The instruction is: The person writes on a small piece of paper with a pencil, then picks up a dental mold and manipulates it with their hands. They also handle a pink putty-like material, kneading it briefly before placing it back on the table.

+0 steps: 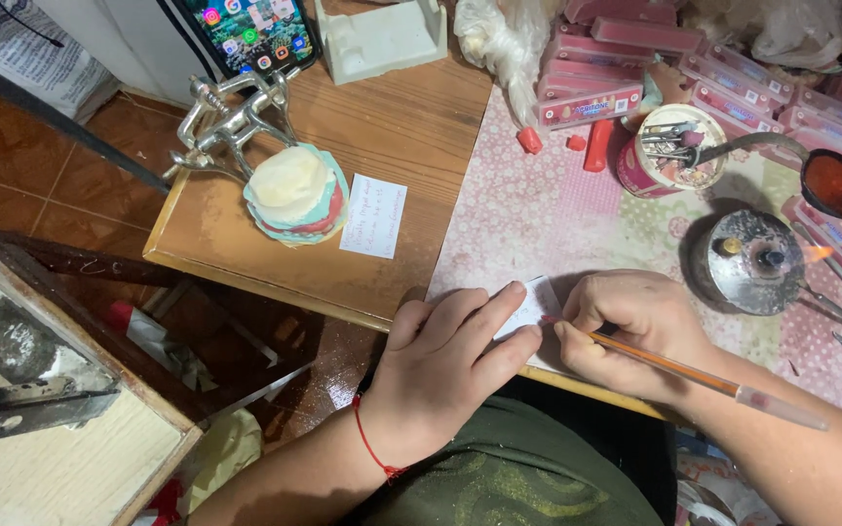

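My left hand [445, 356] lies flat at the table's front edge, its fingers pressing down a small white slip of paper [541, 296]. My right hand [626, 326] grips an orange pen [694, 373] with its tip on that slip. The pen's clear cap end points to the lower right. A red string circles my left wrist. Most of the slip is hidden under both hands.
A lit metal spirit burner [752, 261] flames just right of my hands. Behind it are a tin of metal tools [669, 151], a spoon with molten orange wax [840, 185], pink wax boxes [592, 102], a dental cast on an articulator [289, 190], a written note [374, 216] and a phone [250, 34].
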